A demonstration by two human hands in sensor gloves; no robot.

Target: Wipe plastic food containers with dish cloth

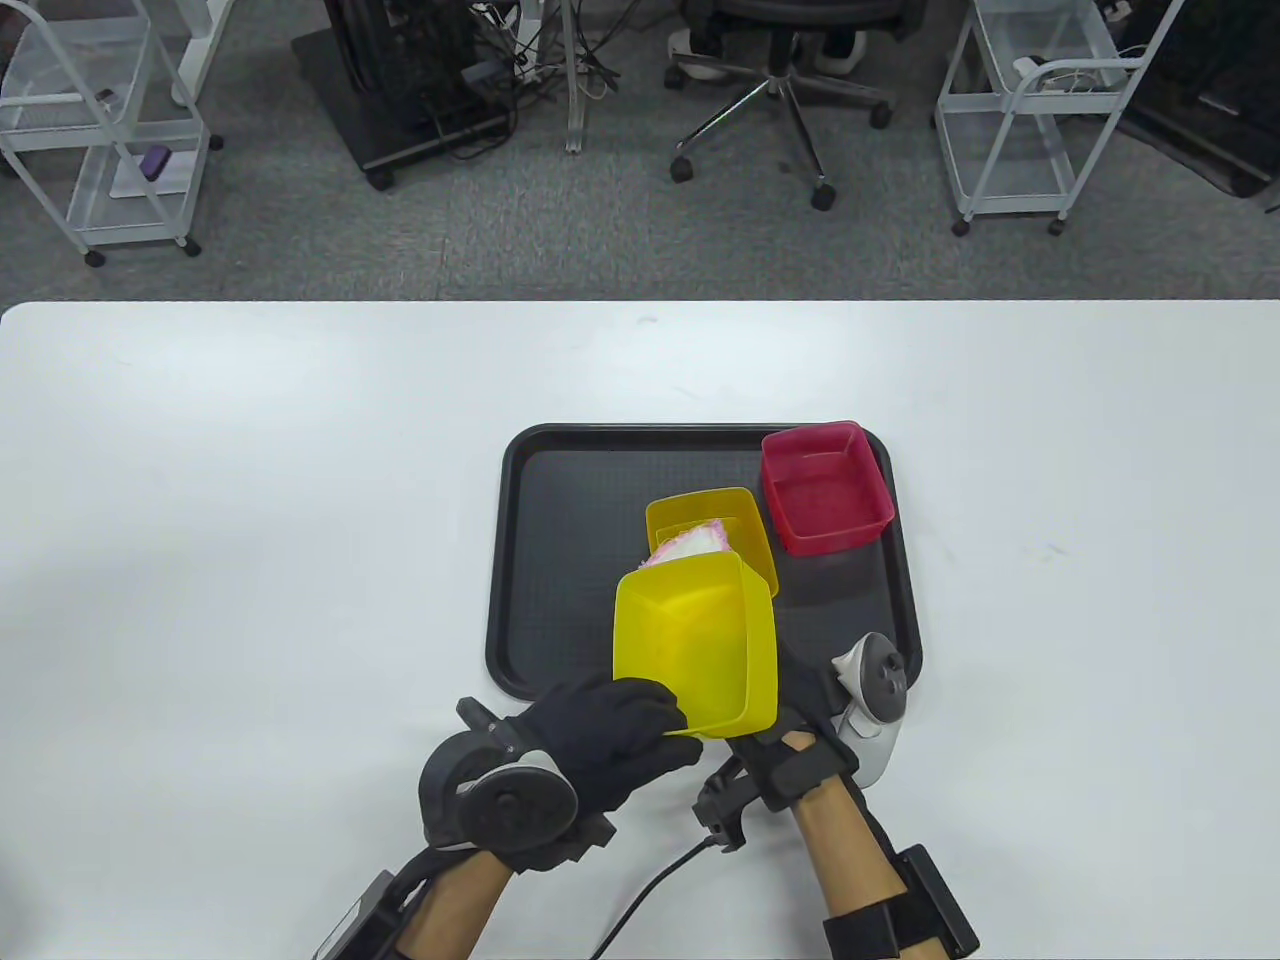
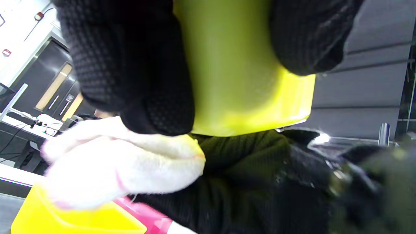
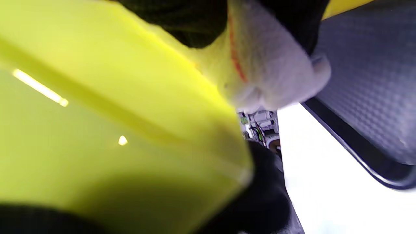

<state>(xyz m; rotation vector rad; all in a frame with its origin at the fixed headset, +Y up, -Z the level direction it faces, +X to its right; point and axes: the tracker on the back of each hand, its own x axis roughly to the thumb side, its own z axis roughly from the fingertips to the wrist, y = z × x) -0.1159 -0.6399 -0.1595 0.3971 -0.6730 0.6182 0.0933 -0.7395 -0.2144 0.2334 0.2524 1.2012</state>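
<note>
My left hand grips the near rim of a bright yellow container and holds it tilted above the black tray. In the left wrist view its fingers clamp the yellow wall. My right hand reaches under the container, its fingers hidden in the table view. It holds a white dish cloth with pink trim against the container's outside. The cloth also shows past the far rim and in the left wrist view.
An orange-yellow container sits mid-tray, just behind the held one. A red container stands in the tray's far right corner. The white table spreads wide on both sides of the tray.
</note>
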